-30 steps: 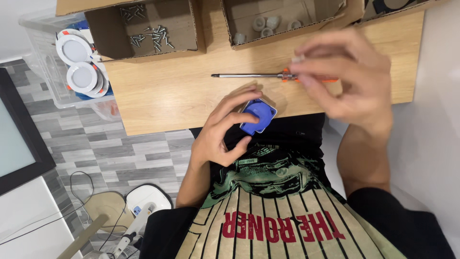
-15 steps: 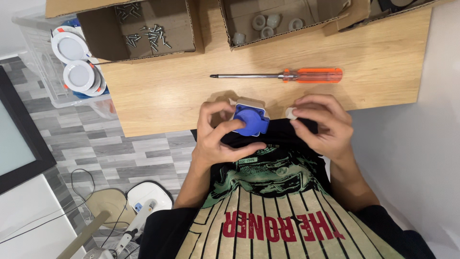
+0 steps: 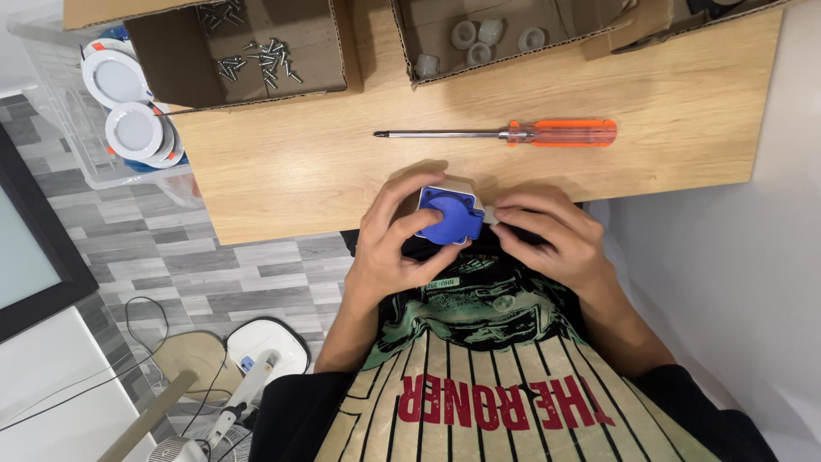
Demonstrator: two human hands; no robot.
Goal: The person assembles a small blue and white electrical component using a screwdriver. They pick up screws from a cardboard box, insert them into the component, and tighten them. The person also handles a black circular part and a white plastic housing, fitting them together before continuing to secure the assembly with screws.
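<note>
A blue, squarish socket part point(image 3: 449, 215) with a round face sits between both my hands at the near edge of the wooden table point(image 3: 291, 162). My left hand point(image 3: 395, 244) wraps around its left side, thumb and fingers on it. My right hand point(image 3: 552, 237) touches its right side with curled fingertips. A little farther out on the table lies a screwdriver point(image 3: 513, 133) with an orange handle, tip pointing left, untouched.
A cardboard box point(image 3: 248, 51) holding loose screws stands at the back left, another box point(image 3: 505, 38) with grey round parts at the back centre. A clear bin point(image 3: 81, 128) with white round lamps stands left of the table. Cables and a white device point(image 3: 265, 346) lie on the floor.
My right hand let go of the screwdriver, which now lies on the table, and came down to the blue part. The part stays in my left hand.
</note>
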